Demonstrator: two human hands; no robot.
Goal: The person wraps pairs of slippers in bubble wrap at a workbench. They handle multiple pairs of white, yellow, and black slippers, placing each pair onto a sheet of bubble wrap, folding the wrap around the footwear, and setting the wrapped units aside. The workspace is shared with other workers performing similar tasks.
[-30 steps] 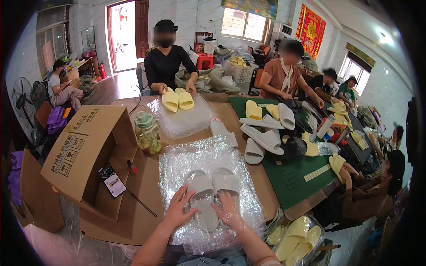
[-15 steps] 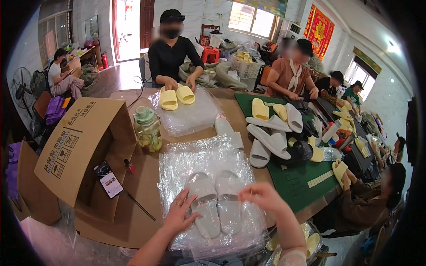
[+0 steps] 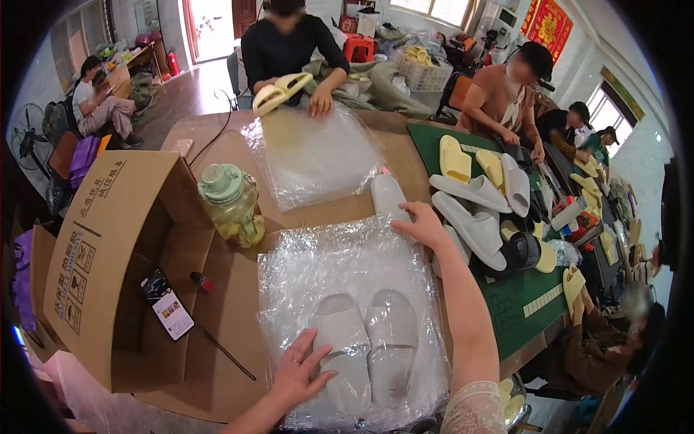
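A pair of light grey slippers, the left slipper (image 3: 343, 354) and the right slipper (image 3: 392, 347), lies side by side on a stack of clear plastic bags (image 3: 340, 253). Shiny film shows around them; whether they are inside the top bag I cannot tell. My left hand (image 3: 303, 370) rests with spread fingers at the outer edge of the left slipper. Stretched out to the far right corner of the stack, my right hand (image 3: 423, 223) has its thumb and fingers apart. Its fingertips are at the near end of another grey slipper (image 3: 388, 194), whose lower part is partly hidden.
A cardboard box (image 3: 101, 267) with a phone (image 3: 168, 307) in its opening stands left, near a green-lidded jar (image 3: 230, 206). Grey, yellow and black slippers pile on a green mat (image 3: 499, 289) at right. Opposite, a co-worker (image 3: 293, 54) holds yellow slippers (image 3: 282, 94).
My right hand has moved from above the right slipper to the stack's far right corner. My left hand stays beside the left slipper. The co-worker opposite has lifted and tilted the yellow slippers.
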